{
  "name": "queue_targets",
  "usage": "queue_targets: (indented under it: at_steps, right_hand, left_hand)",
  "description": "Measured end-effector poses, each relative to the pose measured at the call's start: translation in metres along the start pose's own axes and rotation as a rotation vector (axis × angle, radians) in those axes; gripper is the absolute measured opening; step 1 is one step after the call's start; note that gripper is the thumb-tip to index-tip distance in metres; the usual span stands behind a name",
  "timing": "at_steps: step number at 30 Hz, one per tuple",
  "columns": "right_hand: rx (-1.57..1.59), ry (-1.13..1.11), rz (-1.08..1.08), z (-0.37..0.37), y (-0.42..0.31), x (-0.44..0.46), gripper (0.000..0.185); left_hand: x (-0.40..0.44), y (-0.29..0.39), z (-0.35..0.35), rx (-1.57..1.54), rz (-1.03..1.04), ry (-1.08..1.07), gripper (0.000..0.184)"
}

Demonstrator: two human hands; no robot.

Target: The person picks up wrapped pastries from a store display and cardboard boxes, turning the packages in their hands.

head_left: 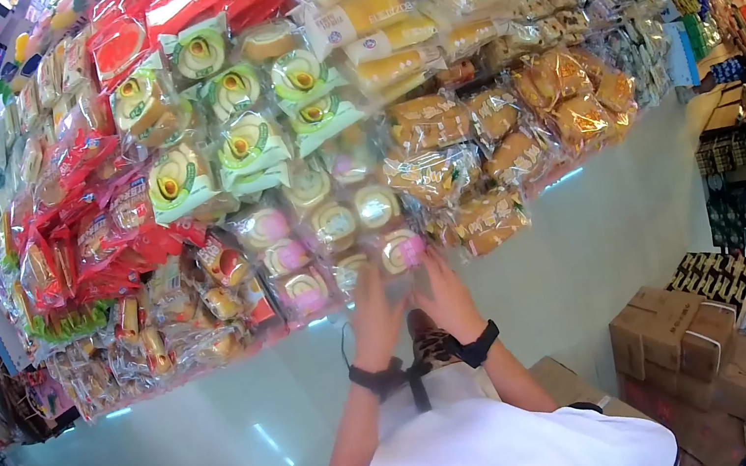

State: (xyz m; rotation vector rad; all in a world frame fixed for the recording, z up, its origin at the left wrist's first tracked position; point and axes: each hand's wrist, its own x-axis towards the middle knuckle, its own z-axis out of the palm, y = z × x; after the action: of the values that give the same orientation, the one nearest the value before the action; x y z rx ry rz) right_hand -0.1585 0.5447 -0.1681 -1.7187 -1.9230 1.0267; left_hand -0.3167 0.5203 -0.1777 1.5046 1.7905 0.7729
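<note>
My left hand and my right hand reach to the front edge of the display, fingers stretched forward and thumbs turned inward. Between the fingertips sits a wrapped pink-and-white roll cake. My right fingers touch or nearly touch its right side; I cannot tell whether they grip it. Near my left fingertips lies another wrapped roll cake, partly hidden by the hand. Clear wrapping appears blurred between the two hands. More roll cakes stand in rows behind, and a pink one lies to the left.
Green avocado-print packs lie beyond the roll cakes. Red-wrapped packs are on the left, bagged brown breads on the right, and long yellow cakes farther back. Cardboard boxes stand on the floor at right.
</note>
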Motion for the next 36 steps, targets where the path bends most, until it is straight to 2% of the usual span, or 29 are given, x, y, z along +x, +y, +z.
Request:
queue_targets:
  at_steps: [2,5,7,8,12,14,15,17,21,22,24,27,31,34,36]
  right_hand:
    - [-0.025,0.032,-0.056,0.002,0.012,0.004,0.073]
    - [0.03,0.092,-0.137,0.006,0.018,0.009,0.067]
    - [0.106,0.06,-0.066,-0.005,0.005,0.01,0.061]
    - [0.143,0.043,-0.031,-0.008,-0.001,0.011,0.058]
    - [0.269,0.046,-0.031,-0.003,-0.02,0.006,0.048]
    - [0.362,0.06,-0.035,0.001,-0.036,0.008,0.047]
    - [0.296,0.069,-0.033,0.003,-0.033,0.01,0.049]
    - [0.158,0.088,-0.027,0.011,-0.004,0.015,0.053]
    - [0.167,0.047,0.041,0.004,0.014,0.013,0.055]
    - [0.134,0.074,-0.019,0.013,0.028,0.014,0.057]
    - [0.188,0.07,0.006,0.023,0.033,0.016,0.057]
    - [0.24,0.11,-0.038,0.03,0.024,0.019,0.055]
    - [0.297,0.191,-0.11,0.015,-0.004,0.024,0.052]
    - [0.454,0.179,-0.042,0.007,-0.018,0.028,0.049]
    - [0.43,0.21,-0.062,0.002,-0.026,0.027,0.046]
  left_hand:
    - [0.007,0.005,0.007,-0.047,-0.025,-0.001,0.082]
    - [0.015,0.006,0.012,-0.106,-0.043,-0.044,0.082]
    - [0.015,0.012,0.009,-0.052,-0.039,-0.079,0.08]
    - [0.013,0.015,0.008,-0.063,-0.018,-0.026,0.074]
    - [0.008,0.029,-0.006,0.005,0.077,-0.01,0.066]
    - [0.007,0.028,0.001,-0.015,0.046,0.018,0.067]
    - [0.013,0.024,0.004,-0.027,0.035,0.035,0.067]
    - [0.015,0.014,0.006,0.023,0.041,0.039,0.072]
    - [0.013,-0.005,0.022,0.018,0.042,0.083,0.08]
    - [0.014,-0.007,0.025,0.015,0.016,0.074,0.082]
    - [0.015,-0.009,0.027,0.012,0.007,0.081,0.084]
    - [0.02,-0.01,0.022,-0.018,-0.045,0.084,0.078]
    - [0.024,0.004,0.006,-0.124,-0.014,0.147,0.07]
    - [0.025,0.016,-0.011,-0.168,0.009,0.154,0.063]
    - [0.023,0.021,-0.026,-0.191,0.013,0.171,0.058]
